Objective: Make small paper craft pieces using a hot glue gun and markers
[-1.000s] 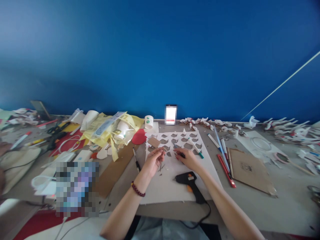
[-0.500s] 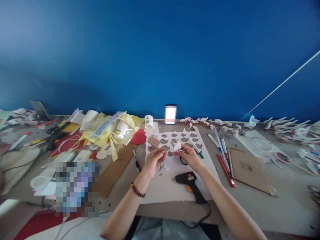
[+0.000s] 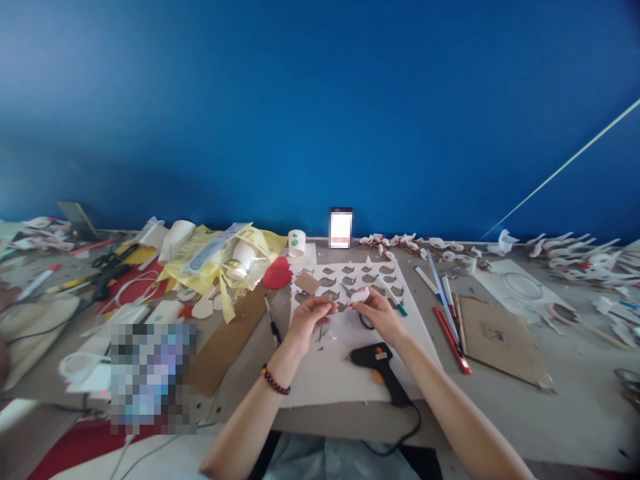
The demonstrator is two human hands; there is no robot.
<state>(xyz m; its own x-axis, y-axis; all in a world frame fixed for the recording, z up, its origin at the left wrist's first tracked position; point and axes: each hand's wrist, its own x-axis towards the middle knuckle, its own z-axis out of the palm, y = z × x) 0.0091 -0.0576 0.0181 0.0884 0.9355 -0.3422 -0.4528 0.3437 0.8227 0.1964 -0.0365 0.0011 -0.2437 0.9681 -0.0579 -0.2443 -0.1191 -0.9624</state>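
Note:
My left hand (image 3: 309,321) is pinched closed on something small and thin that I cannot make out, held over the white cut-out sheet (image 3: 350,360). My right hand (image 3: 379,313) pinches a small white paper cut-out (image 3: 360,294) just beside the left fingertips. The two hands almost touch above the sheet, whose far half has several shaped holes cut out of it. A black hot glue gun (image 3: 376,363) lies on the sheet right below my right wrist, its cord running off the table's front edge.
Pens and markers (image 3: 445,303) lie to the right, beside a brown cardboard piece (image 3: 500,343). Yellow plastic bags (image 3: 220,257), a red shape (image 3: 278,273), a paper cup (image 3: 297,243) and cables crowd the left. Many white cut-outs (image 3: 575,260) line the far right edge by the blue wall.
My right hand lifted off the sheet, picking up the white cut-out, and brought it to my left fingertips. The left hand has barely moved.

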